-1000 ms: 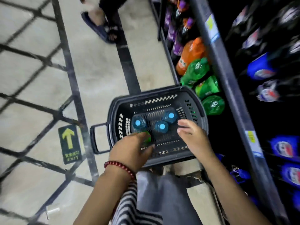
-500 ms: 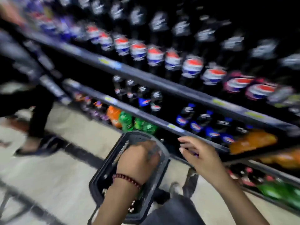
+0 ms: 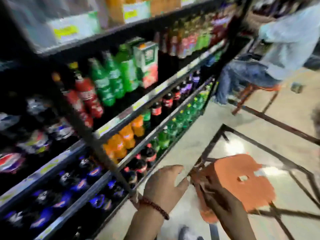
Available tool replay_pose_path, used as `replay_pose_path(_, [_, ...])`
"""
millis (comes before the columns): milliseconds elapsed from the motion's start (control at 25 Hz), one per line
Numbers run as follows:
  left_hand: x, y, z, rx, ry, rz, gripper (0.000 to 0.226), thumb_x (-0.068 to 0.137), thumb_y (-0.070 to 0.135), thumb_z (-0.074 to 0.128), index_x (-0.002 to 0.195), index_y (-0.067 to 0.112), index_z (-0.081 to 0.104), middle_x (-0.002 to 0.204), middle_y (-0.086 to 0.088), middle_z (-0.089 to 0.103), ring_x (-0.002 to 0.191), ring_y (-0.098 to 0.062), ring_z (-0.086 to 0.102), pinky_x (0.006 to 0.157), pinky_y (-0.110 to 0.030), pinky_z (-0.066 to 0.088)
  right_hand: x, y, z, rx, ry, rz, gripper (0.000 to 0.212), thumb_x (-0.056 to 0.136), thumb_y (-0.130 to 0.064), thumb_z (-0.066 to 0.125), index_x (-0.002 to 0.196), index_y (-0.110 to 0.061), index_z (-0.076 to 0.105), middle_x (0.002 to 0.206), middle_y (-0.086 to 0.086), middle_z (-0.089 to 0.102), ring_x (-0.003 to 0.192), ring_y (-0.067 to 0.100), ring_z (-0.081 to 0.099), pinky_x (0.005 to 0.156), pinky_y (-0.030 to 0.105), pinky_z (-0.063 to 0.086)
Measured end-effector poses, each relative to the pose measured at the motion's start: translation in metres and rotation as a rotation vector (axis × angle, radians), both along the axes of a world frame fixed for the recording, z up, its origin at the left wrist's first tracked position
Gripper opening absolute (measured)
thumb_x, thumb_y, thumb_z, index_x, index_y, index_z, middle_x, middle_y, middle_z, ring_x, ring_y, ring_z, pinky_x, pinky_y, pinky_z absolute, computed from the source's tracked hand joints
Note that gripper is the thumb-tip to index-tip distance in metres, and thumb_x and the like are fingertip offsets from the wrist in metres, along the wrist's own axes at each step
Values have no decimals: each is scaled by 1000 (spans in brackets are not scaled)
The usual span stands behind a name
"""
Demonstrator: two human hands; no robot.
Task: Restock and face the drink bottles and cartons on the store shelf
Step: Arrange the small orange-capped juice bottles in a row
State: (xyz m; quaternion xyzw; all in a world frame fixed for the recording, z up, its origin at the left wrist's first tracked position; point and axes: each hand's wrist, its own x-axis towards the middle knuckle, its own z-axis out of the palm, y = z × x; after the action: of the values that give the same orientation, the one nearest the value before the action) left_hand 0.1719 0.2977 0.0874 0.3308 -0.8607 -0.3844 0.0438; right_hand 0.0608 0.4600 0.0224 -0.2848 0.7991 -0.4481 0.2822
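Note:
The whole view is blurred by motion. Drink shelves (image 3: 143,102) fill the left side. They hold green bottles (image 3: 110,80), a green and red carton (image 3: 147,63), red bottles (image 3: 86,97), orange bottles (image 3: 124,135), dark cola bottles (image 3: 143,160) and blue-labelled bottles (image 3: 78,179). My left hand (image 3: 164,186), with a bead bracelet at the wrist, hovers with fingers spread near the bottom shelf edge and holds nothing. My right hand (image 3: 223,200) lies against the near side of an orange plastic stool (image 3: 242,179). Blur hides whether its fingers grip it.
A person in a pale top and jeans (image 3: 277,40) sits on another orange stool (image 3: 259,87) at the far end of the aisle. The pale floor (image 3: 190,135) carries dark lines. The basket is out of view.
The view has swung from the basket on the floor, past the shelves, to the right. Both hands have left the basket. My right hand now lies on an orange stool.

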Motion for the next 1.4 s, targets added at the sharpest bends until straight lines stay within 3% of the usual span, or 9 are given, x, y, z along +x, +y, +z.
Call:
replay_pose_path(200, [-96, 10, -17, 4, -54, -172, 33, 90, 33, 57, 122, 28, 61, 121, 11, 63, 110, -2, 56, 95, -16, 40, -76, 20, -12, 8, 33, -140, 39, 75, -26, 71, 102, -52, 59, 91, -16, 72, 86, 2, 68, 80, 23, 52])
replay_pose_path(360, [-120, -30, -32, 40, -127, 8, 31, 87, 31, 64, 118, 29, 64, 110, 18, 64, 91, 19, 53, 80, 5, 32, -145, -20, -8, -47, 71, -83, 26, 71, -50, 55, 93, -43, 68, 98, -16, 71, 92, -3, 65, 82, 19, 52])
replay_pose_path(480, [-124, -73, -39, 53, -211, 183, 20, 84, 35, 69, 96, 49, 60, 88, 27, 60, 75, 21, 52, 70, 5, 33, -185, -74, -3, -35, 49, 34, 29, 72, -52, 50, 95, -40, 63, 93, -18, 70, 86, -7, 64, 78, 16, 48])
replay_pose_path(640, [-183, -139, -54, 91, -169, 250, 23, 81, 27, 73, 102, 34, 69, 86, 17, 65, 79, 13, 60, 74, -9, 42, -249, -138, -10, -36, 9, 21, 18, 79, -33, 60, 94, -43, 60, 95, -17, 68, 88, -7, 64, 78, 9, 46])
replay_pose_path(800, [-302, -198, -43, -44, -103, -12, 32, 86, 31, 66, 117, 24, 66, 107, 12, 68, 96, 3, 61, 89, -17, 46, -309, -173, -19, -49, -28, -185, 30, 85, -6, 67, 95, -34, 67, 97, -8, 71, 86, -3, 66, 76, 18, 53])
replay_pose_path(1000, [-444, -218, -5, -212, -64, -361, 39, 93, 40, 53, 131, 30, 55, 130, 14, 57, 118, -2, 52, 97, -14, 36, -364, -184, -28, -40, -81, -445, 24, 74, -23, 66, 89, -41, 70, 93, -1, 72, 78, 5, 68, 66, 20, 52])
replay_pose_path(1080, [-484, -224, -2, -279, -74, -447, 41, 95, 41, 48, 134, 31, 51, 136, 14, 52, 123, -3, 47, 99, -13, 32, -394, -190, -29, -35, -37, -473, 32, 79, -13, 69, 83, -44, 68, 93, -4, 71, 83, -2, 66, 68, 14, 51])
replay_pose_path(1280, [-551, -251, -15, -383, -98, -346, 40, 96, 44, 43, 134, 33, 49, 136, 13, 51, 124, -5, 47, 100, -21, 38, -501, -225, -33, 6, 86, -347, 38, 82, -7, 69, 91, -43, 60, 96, -14, 68, 87, -5, 63, 74, 18, 53])
replay_pose_path(1400, [-572, -272, -33, -400, -65, -99, 40, 94, 49, 42, 131, 35, 52, 130, 14, 56, 118, -5, 52, 96, -21, 41, -570, -273, -23, -14, 139, -84, 20, 81, -24, 63, 95, -38, 62, 96, -14, 67, 86, -5, 63, 74, 13, 50])
